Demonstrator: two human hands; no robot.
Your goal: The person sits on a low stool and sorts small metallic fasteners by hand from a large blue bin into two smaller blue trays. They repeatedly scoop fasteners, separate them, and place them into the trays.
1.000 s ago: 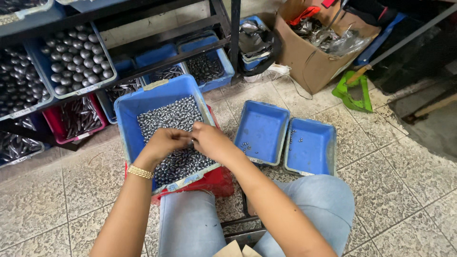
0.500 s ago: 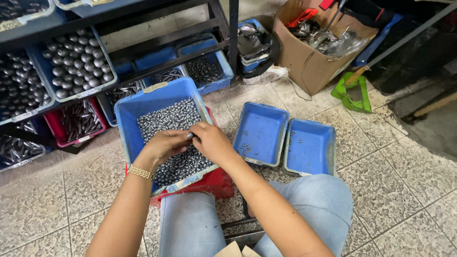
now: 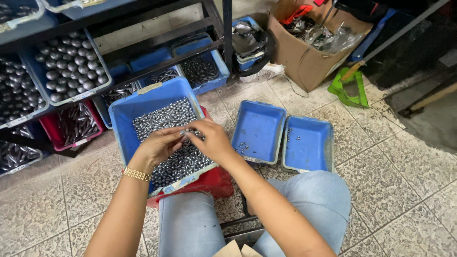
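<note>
A large blue bin [image 3: 124,119] full of small grey oval metal pieces [image 3: 162,119] rests on a red crate [image 3: 216,181] in front of my knees. My left hand [image 3: 159,145], with a gold bracelet on the wrist, and my right hand [image 3: 212,140] meet over the pile, fingertips pinched together on one small metal piece [image 3: 183,133]. To the right two small blue trays stand side by side on the floor; the nearer tray [image 3: 259,126] and the farther tray [image 3: 307,143] each hold a few loose pieces.
A dark metal rack [image 3: 143,28] at the back left carries blue and red bins of metal parts. A cardboard box [image 3: 304,57] of scrap, a green plastic tool [image 3: 350,88] and a wooden handle lie at the back right. The floor is tiled.
Both hands stay over the big bin; the fingers have shifted slightly as they work pieces at the pile's middle. Nothing else has moved.
</note>
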